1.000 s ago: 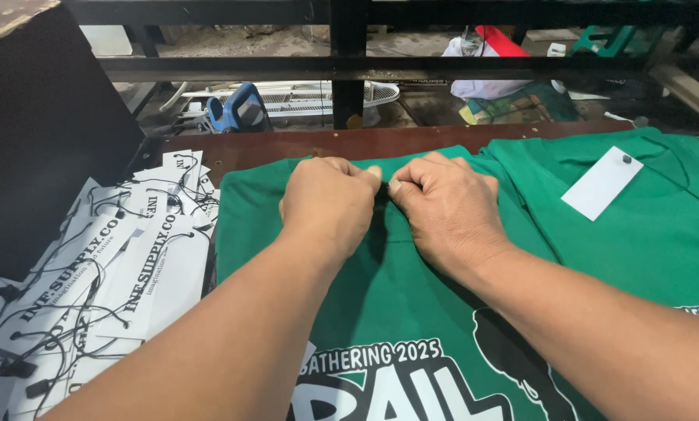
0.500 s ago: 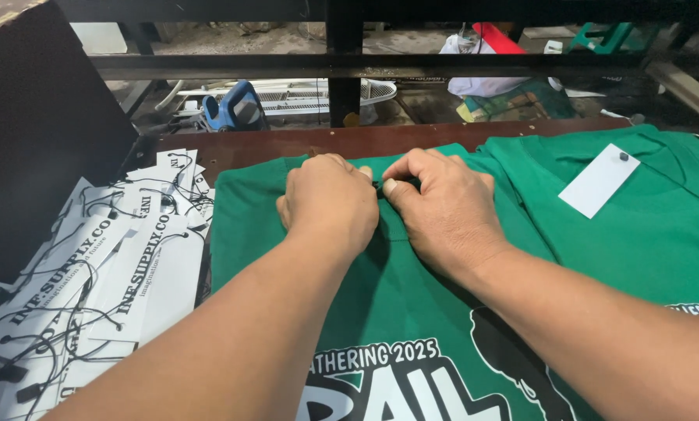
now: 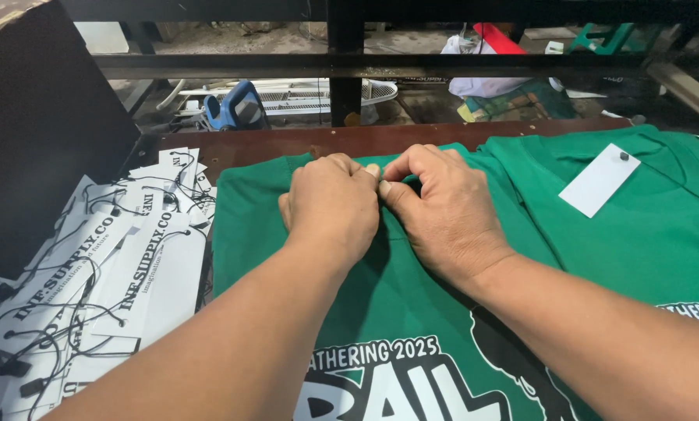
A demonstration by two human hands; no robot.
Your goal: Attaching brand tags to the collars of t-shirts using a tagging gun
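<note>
Centre frame, left hand and right hand pinch the green shirt collar; a loosened pinch could let fabric slip.

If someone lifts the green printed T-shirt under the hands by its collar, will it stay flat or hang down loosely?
The green printed cotton T-shirt would probably hang limp: it lies flat and bunches where the left hand and right hand pinch its collar. It likely weighs little, being thin cloth. It should not slide easily on the brown wooden table, though that is a guess.
</note>
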